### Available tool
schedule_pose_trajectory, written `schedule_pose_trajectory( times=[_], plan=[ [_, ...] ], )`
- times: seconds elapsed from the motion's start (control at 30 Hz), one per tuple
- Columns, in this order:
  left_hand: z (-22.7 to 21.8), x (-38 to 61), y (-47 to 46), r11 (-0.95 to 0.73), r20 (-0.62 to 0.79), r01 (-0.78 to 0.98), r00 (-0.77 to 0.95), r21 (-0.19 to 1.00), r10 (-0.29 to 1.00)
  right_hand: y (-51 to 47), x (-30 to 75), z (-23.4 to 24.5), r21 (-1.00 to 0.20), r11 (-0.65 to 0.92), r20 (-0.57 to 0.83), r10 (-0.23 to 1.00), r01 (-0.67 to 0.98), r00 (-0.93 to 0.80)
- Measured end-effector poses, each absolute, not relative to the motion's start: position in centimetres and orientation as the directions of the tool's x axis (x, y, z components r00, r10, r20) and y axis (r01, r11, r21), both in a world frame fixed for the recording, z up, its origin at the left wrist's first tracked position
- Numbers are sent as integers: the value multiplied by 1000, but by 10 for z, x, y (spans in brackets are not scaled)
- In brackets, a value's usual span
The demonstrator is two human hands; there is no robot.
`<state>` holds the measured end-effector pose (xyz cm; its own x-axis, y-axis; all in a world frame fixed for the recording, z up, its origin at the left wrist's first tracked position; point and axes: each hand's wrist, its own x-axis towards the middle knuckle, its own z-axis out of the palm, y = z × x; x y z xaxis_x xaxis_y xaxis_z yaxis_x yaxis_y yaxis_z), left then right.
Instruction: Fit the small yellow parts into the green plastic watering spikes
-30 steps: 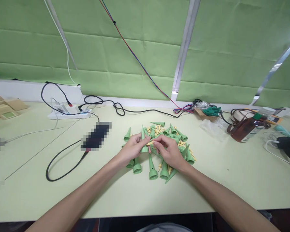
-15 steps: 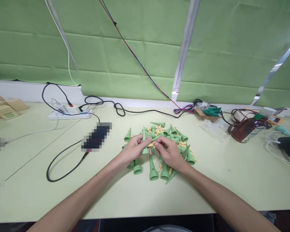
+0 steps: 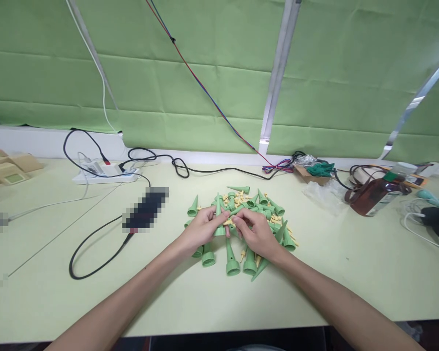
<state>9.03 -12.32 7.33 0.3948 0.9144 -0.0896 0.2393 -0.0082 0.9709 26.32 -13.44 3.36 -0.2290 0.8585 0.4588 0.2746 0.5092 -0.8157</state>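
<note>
Near the middle of the table, my left hand [image 3: 203, 226] is closed around a green plastic watering spike [image 3: 218, 230], its pointed end up and its wide collar down. My right hand [image 3: 256, 230] pinches a small yellow plastic valve piece [image 3: 228, 222] against the spike's side; fingers hide whether it sits in a hole. Around and beneath both hands lies a loose heap of similar green spikes [image 3: 232, 263], some standing on their collars and some on their sides. Small yellow pieces [image 3: 243, 255] are scattered among them, mostly behind and to the right.
A phone-like device [image 3: 146, 208], blurred out, lies left with a black cable. Behind it is a white power strip [image 3: 106, 176]. On the right are a bottle of dark red-brown liquid [image 3: 375, 196], a clear plastic bag [image 3: 325, 195] and a small cardboard box [image 3: 310, 176].
The view has tipped very slightly. Both hands keep nearly the same pose, with the yellow valve piece still held against the green spike.
</note>
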Motion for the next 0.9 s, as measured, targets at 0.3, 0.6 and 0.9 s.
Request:
schedule_pose_trajectory(
  times=[0.3, 0.6, 0.9],
  plan=[
    [75, 90, -123, 18, -102, 217, 384, 976, 918, -134, 262, 35, -825, 490, 438, 869, 280, -231],
    [80, 87, -124, 63, -120, 176, 339, 982, 933, -135, 266, 39, -822, 532, 461, 831, 203, -311],
    [77, 85, -123, 68, -147, 232, 342, 970, 928, -136, 264, 42, -780, 594, 515, 788, 198, -337]
  ],
)
